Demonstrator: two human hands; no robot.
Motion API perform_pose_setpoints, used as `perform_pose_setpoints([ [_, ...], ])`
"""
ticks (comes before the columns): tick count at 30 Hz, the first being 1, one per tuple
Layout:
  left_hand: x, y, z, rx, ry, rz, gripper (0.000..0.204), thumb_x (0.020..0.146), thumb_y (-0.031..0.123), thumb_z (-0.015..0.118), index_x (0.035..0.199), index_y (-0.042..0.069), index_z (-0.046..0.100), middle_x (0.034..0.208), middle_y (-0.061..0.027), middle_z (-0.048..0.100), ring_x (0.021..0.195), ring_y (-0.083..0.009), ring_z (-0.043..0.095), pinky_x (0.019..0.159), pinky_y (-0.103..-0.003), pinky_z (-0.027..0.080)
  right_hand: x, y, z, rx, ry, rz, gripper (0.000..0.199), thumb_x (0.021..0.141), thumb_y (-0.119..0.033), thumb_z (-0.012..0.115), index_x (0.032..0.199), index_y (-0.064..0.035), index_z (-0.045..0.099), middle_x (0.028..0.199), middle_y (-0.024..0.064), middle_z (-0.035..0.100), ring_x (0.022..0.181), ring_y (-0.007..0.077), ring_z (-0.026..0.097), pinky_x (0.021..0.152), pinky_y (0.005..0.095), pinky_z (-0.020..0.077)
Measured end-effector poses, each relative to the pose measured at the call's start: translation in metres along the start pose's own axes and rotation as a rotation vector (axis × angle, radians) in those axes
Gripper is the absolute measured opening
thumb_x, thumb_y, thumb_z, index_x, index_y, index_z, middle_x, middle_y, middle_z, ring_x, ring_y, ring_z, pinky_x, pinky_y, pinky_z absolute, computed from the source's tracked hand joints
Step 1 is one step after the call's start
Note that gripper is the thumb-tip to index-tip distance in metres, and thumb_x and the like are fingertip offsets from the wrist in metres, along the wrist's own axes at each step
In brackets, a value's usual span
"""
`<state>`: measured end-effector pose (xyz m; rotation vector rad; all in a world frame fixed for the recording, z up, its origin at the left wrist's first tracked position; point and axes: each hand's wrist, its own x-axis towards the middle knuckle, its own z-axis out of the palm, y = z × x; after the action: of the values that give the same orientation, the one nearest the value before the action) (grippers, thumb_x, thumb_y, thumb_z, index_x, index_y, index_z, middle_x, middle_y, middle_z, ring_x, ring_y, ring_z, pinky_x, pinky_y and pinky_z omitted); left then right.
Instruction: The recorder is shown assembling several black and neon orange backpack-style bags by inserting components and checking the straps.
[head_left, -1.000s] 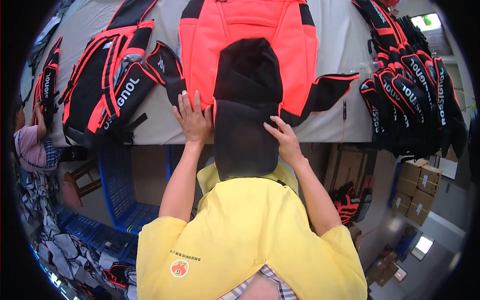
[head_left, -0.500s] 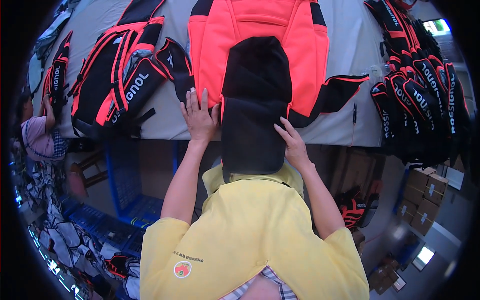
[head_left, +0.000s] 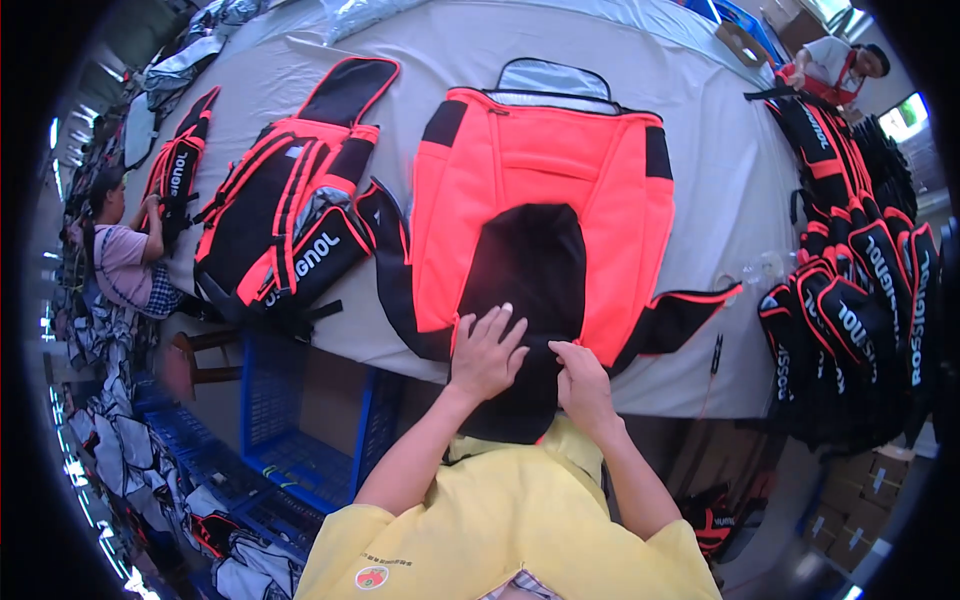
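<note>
A coral-red and black bag piece [head_left: 550, 165] lies spread on the table directly before me, its silver-lined top flap folded out at the far end. From its near end a black fabric panel [head_left: 530, 255] reaches over the table edge toward my shirt. My left hand [head_left: 487, 355] rests on that panel with its fingers spread, palm down. At the panel's right edge, my right hand [head_left: 585, 388] has its fingers curled, with thumb and forefinger pinching the black fabric. Black side straps with red edging stick out left and right of the bag.
A backpack [head_left: 285, 215] in the same colours lies to the left, and more bags [head_left: 850, 290] are piled at the right. A thin dark tool [head_left: 716, 353] lies near the table's front edge. Blue crates [head_left: 300, 420] stand below. Co-workers are at the far left and far right.
The view has tilted up, showing the bag's top and a second co-worker. My left hand has moved from beside the black panel onto it. My right hand's fingers have curled at its edge.
</note>
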<state>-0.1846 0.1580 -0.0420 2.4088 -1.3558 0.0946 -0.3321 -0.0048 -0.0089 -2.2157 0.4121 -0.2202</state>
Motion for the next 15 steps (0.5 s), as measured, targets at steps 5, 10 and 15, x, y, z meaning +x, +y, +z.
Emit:
perform_pose_setpoints([
  [5,0.004,0.001,-0.011,0.007,-0.022,-0.006,0.046,0.097,0.041,0.07,0.135,0.015,0.071,0.146,-0.0134,0.062,0.135,-0.0272,0.057,0.112,-0.049,0.037,0.113,0.008,0.031,0.056,0.138,-0.143,0.04,0.097,0.005,0.054,0.136,0.0045,0.063,0.138,0.0261,0.066,0.132,0.0422,0.061,0.112,0.0459,0.0511],
  [10,0.011,0.001,-0.012,-0.019,-0.036,-0.035,0.045,0.096,0.041,0.069,0.132,0.014,0.074,0.144,-0.0149,0.064,0.126,-0.026,0.061,0.106,-0.047,0.039,0.215,0.063,0.084,-0.338,-0.169,0.113,0.033,0.091,0.0,0.051,0.122,0.0048,0.062,0.116,0.0312,0.07,0.109,0.0505,0.069,0.098,0.0524,0.0579],
  [15,0.021,-0.018,-0.018,-0.181,-0.104,0.016,0.042,0.097,0.043,0.068,0.128,0.014,0.075,0.141,-0.015,0.066,0.112,-0.0237,0.063,0.098,-0.043,0.041,0.289,0.101,0.1,-0.95,-0.368,-0.136,0.022,0.088,-0.01,0.062,0.082,-0.0074,0.083,0.085,0.0172,0.079,0.083,0.0317,0.08,0.072,0.0471,0.0639],
])
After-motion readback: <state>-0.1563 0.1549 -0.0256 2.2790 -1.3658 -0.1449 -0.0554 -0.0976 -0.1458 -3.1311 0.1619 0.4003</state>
